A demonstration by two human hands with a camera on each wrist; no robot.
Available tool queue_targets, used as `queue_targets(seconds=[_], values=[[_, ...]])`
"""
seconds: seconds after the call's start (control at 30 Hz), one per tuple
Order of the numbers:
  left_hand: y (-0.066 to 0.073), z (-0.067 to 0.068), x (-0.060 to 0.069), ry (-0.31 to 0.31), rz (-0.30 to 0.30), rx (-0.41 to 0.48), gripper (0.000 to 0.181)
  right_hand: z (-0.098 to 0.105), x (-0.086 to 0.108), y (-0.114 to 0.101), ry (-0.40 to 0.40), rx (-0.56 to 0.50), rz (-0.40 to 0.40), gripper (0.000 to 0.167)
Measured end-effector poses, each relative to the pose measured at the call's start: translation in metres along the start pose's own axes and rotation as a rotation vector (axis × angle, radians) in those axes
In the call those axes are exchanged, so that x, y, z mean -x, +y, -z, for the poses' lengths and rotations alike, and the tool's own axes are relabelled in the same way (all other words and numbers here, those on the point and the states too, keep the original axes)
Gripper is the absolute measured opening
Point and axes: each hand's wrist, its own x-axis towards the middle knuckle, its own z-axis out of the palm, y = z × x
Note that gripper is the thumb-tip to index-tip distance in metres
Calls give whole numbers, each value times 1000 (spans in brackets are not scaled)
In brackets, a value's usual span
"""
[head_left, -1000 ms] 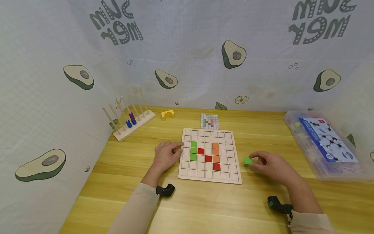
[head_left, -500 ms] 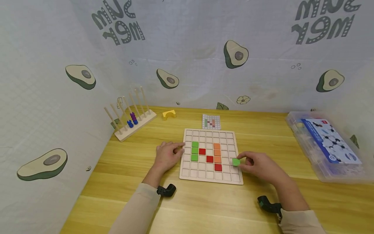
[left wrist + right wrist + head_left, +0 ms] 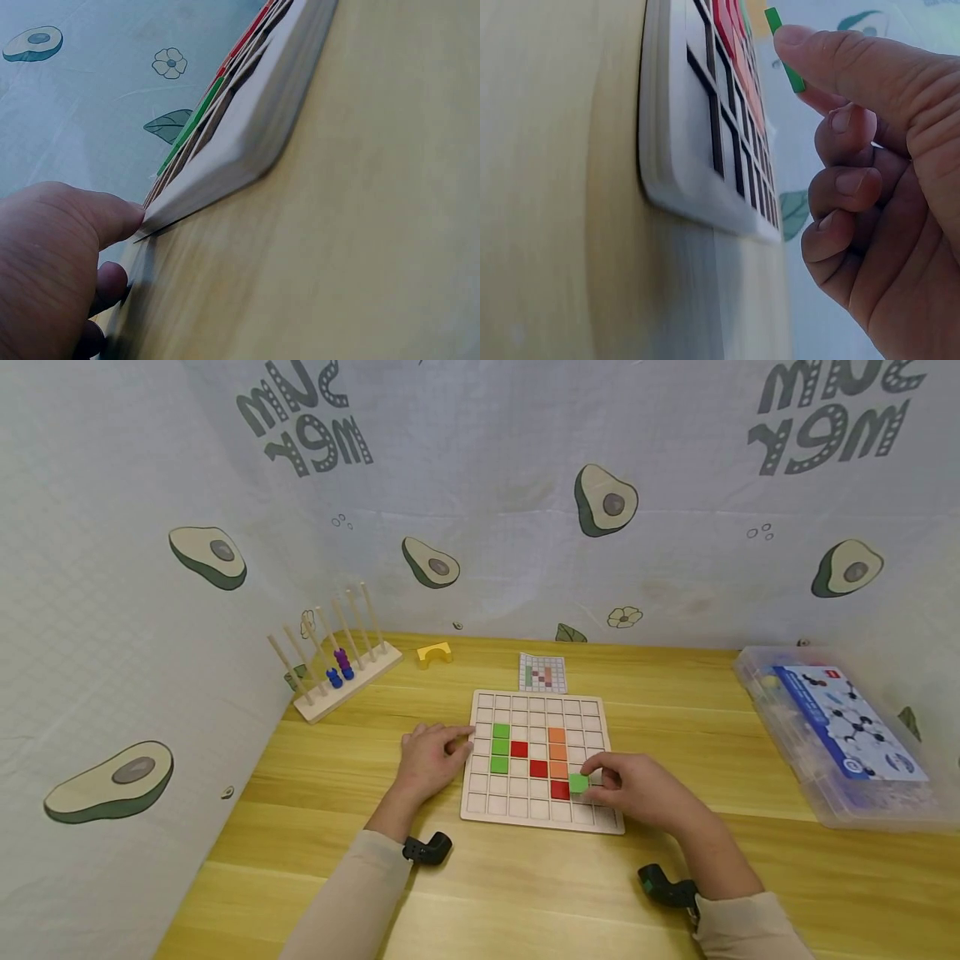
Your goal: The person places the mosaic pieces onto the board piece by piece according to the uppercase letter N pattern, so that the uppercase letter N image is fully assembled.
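Observation:
A wooden grid board (image 3: 480, 793) lies on the table with green tiles (image 3: 500, 747), red tiles (image 3: 538, 768) and orange tiles (image 3: 557, 752) set in its squares. My right hand (image 3: 637, 789) pinches a green square tile (image 3: 578, 783) between thumb and forefinger, over the board's right part beside the lowest red tile. In the right wrist view this green tile (image 3: 785, 51) is held above the board's surface. My left hand (image 3: 435, 762) touches the board's left edge; the left wrist view shows its thumb (image 3: 116, 217) against the board's corner.
Behind the board lies a small printed pattern card (image 3: 542, 673). A pegged wooden stand (image 3: 352, 683) with blue and purple beads is at the back left, near a yellow arch block (image 3: 433, 654). A clear plastic case (image 3: 806, 760) with a blue booklet stands at right.
My right hand has carried the green tile leftward from beside the board to above its right part. The left hand has stayed at the board's left edge.

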Motion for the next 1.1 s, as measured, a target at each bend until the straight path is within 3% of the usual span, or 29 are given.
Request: queue_targets(seconds=[0.3, 0.87, 1.1], values=[[-1, -1, 0, 7, 3, -3, 29, -12, -8, -15, -29, -27, 78, 19], [-2, -1, 0, 0, -2, -4, 29, -38, -29, -45, -32, 31, 228, 19], [-2, -1, -1, 1, -1, 4, 28, -47, -39, -57, -21, 56, 226, 20]])
